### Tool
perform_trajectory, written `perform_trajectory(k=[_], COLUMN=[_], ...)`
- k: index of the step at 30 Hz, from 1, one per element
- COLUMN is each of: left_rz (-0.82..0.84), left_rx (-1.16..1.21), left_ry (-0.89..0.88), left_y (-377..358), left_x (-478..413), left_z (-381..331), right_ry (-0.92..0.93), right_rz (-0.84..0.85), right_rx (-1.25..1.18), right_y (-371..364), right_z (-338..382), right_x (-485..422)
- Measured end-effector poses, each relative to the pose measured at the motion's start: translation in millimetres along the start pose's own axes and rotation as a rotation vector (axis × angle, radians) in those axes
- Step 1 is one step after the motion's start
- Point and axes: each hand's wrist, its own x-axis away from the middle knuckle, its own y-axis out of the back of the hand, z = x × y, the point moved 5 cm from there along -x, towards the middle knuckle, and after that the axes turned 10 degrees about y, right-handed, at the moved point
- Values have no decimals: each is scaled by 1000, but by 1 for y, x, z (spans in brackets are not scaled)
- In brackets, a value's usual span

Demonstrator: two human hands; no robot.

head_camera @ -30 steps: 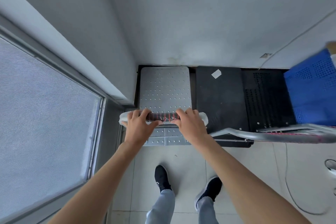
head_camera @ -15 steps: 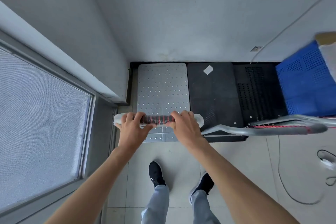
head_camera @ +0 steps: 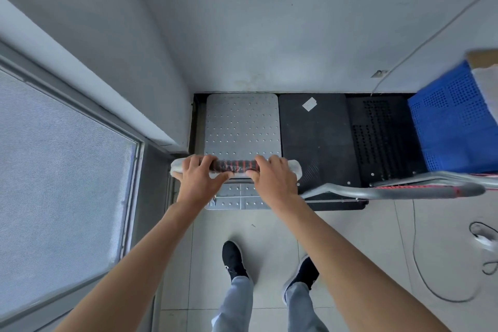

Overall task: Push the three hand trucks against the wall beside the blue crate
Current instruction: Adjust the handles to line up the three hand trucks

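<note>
A frosted window point(head_camera: 62, 183) fills the left; a cable point(head_camera: 420, 272) loops across the tiled floor point(head_camera: 269, 229).

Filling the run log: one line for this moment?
hands: left, right grip silver truck handle | three decks at wall | blue crate right

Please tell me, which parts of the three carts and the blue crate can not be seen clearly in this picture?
All in the head view:
- Silver cart: its wheels are hidden under the deck; the handle is partly covered by the left hand and right hand.
- Two black carts: wheels hidden; any gap to the wall is too dark to judge.
- Blue crate: cut off by the right edge; contents blurred.
</note>
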Motion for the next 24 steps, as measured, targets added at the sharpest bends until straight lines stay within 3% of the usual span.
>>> perform_trajectory(k=[7,19,24], left_rz=[-36,-45,-7], left_rx=[-60,-72,-143], left_ry=[-33,-67,-31], left_y=[-3,7,2], left_x=[-9,-33,-17], left_z=[-7,-6,-6], right_ry=[-28,-4,39], right_rz=[-50,-83,-1], right_rx=[102,-32,-13], right_y=[-3,-9,-6], right_z=[-5,1,-10], right_x=[-14,-34,-10])
